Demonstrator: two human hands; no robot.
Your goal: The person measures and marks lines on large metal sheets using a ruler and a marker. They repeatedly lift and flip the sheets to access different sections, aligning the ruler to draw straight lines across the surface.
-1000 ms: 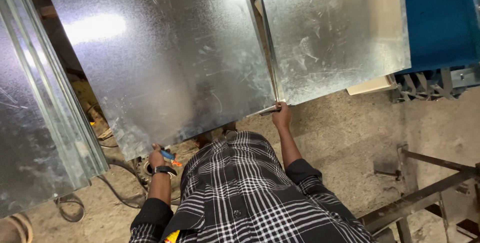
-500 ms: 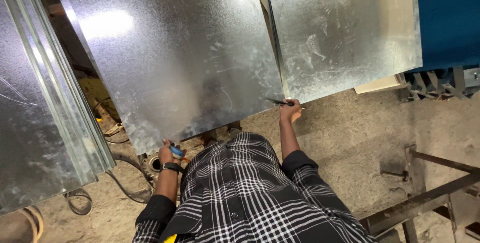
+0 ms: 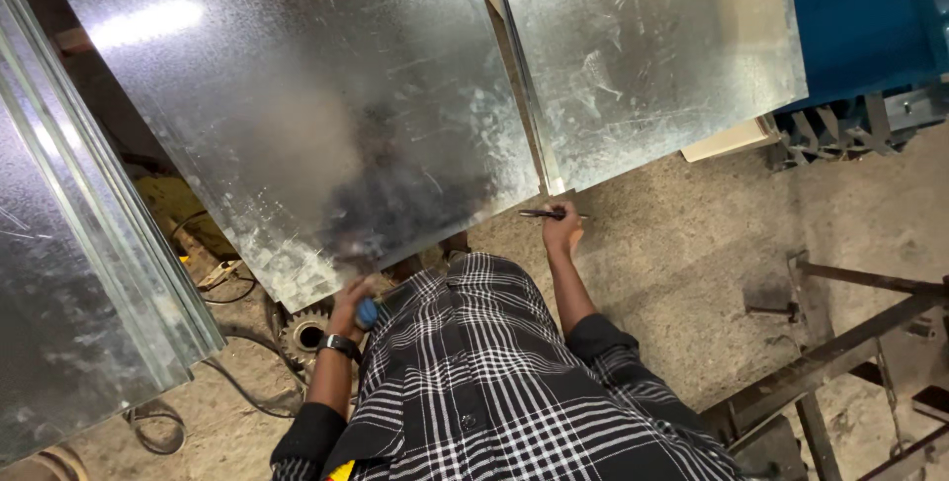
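My right hand (image 3: 561, 232) grips a dark pen (image 3: 542, 212), held level just below the near corner where two galvanised sheets meet. The large sheet (image 3: 297, 115) fills the left and middle; the second sheet (image 3: 643, 56) lies to its right, with a narrow seam between them. My left hand (image 3: 348, 305), with a black wristband, is at the large sheet's near edge and is closed on a small blue-handled thing (image 3: 367, 313); what kind of tool it is I cannot tell. My checked shirt (image 3: 494, 382) fills the bottom of the view.
A folded, ribbed metal sheet (image 3: 79, 273) slants along the left. A toothed gear (image 3: 304, 335) and black cables (image 3: 158, 427) lie on the concrete floor under the large sheet. A blue machine (image 3: 860, 16) stands top right, and dark steel frame bars (image 3: 840, 362) bottom right.
The view has drifted slightly. My right hand with the pen has dropped a little below the sheets' corner. My left hand stays at the large sheet's near edge.
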